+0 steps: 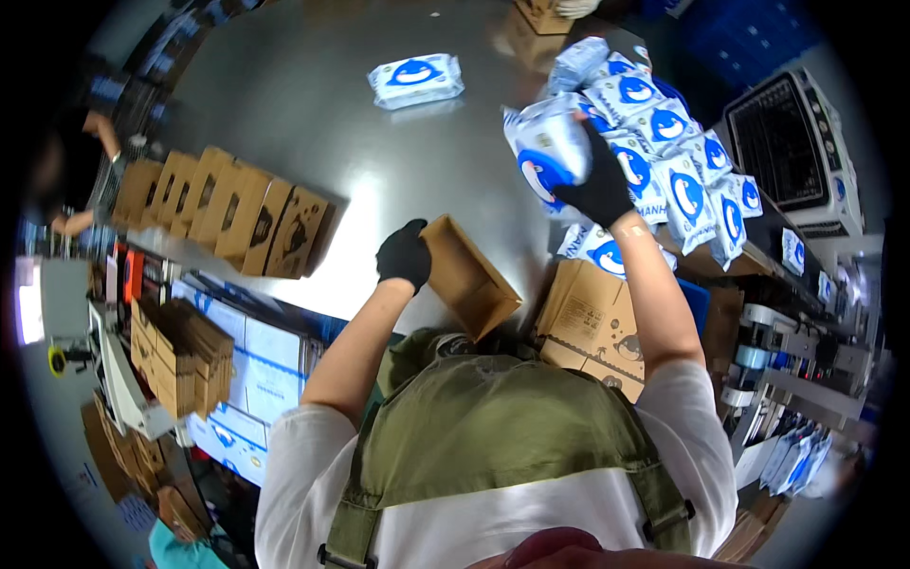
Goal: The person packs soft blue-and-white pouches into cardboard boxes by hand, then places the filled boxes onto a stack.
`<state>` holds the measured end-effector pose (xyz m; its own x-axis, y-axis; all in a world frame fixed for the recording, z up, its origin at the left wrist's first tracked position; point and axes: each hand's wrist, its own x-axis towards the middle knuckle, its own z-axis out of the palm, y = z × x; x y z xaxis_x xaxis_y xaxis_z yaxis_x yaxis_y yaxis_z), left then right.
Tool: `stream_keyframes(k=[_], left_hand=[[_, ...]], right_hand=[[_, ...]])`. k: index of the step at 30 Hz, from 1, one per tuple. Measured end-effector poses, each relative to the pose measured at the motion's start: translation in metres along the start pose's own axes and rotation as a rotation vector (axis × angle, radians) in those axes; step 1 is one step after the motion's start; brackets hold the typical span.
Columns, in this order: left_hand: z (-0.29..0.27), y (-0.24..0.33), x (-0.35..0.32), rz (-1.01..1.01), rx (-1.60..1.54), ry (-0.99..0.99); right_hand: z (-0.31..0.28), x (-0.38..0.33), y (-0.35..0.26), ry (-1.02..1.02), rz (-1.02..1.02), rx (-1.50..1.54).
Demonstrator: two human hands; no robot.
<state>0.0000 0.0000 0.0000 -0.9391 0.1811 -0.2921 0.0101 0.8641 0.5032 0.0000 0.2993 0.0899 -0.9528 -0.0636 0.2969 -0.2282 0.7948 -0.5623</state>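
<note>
My left hand [405,254], in a black glove, grips the left edge of a brown cardboard box [466,275]. The box stands tilted at the table's near edge with its open top toward me; its inside looks bare. My right hand [600,180], also black-gloved, is closed on a white and blue soft pack of wipes [547,155]. That pack hangs over the table, just left of a heap of like packs [664,123]. Another such pack [415,80] lies alone on the far part of the grey metal table [313,95].
A row of open cardboard boxes [227,209] lines the left side of the table. Closed cartons [592,322] stand near my right side. Flattened boxes [180,356] are stacked at the lower left. A boxy machine [791,142] stands at right. Another person's arm [100,133] shows far left.
</note>
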Motion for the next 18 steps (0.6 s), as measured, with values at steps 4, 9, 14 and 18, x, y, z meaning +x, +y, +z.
stream_keyframes(k=[4,9,14,18], left_hand=[[-0.005,-0.016,-0.019,-0.020,-0.004,-0.008],[-0.006,-0.007,-0.017,-0.013,-0.117,-0.093],[-0.003,-0.006,-0.061,0.887,0.054,0.711],[-0.008,0.007,-0.078,0.951,0.177,0.008]], right_hand=[[0.021,-0.066,-0.110,0.178,-0.106,0.314],[0.072,-0.106,-0.125,-0.176,-0.149,0.072],[0.124,-0.091,-0.095,-0.274,-0.255,0.011],[0.129,-0.085,-0.080,-0.509,-0.183,0.238]])
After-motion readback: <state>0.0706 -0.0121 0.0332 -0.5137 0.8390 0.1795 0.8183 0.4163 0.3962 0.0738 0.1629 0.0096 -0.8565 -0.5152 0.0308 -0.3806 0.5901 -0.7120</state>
